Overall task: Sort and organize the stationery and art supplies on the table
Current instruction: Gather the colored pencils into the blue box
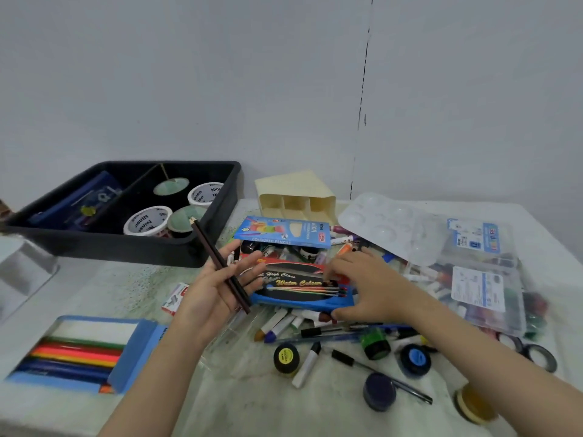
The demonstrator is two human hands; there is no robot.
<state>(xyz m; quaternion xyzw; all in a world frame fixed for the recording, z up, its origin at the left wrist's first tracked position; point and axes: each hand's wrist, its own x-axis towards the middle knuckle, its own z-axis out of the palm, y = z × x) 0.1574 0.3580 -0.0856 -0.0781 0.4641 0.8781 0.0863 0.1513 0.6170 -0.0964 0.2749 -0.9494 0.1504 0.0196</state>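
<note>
Worktop (126, 285), pale with a speckled pattern, carries a loose heap of art supplies at centre right.

Left grip (214, 288): palm turned up, fingers nearly straight, released. Two dark brown pencils (217, 263) lie side by side across the palm. Their sharpened points are directed up and away, in line with the near rim of the black plastic tray (94, 244). The tray holds white rolls of printed tape (146, 220).

Right grip (362, 288): grasping the flat blue-and-red water colour box (299, 285). The fingers lie on its lid and the thumb presses its near edge. The box rests on top of the heap, just beside the left grip's fingertips.

Behind the box lies a blue carton of coloured pencils (284, 231). A cream plastic desk organiser (296, 197) is tipped on its side near the wall. A clear plastic paint palette (385, 225) overlaps clear plastic paint cases (482, 279) at the right.

Small round paint pots (286, 357), markers and pens lie scattered in front of the heap. An open blue box of coloured pencils (85, 351) lies at the near left, well apart from the heap.
</note>
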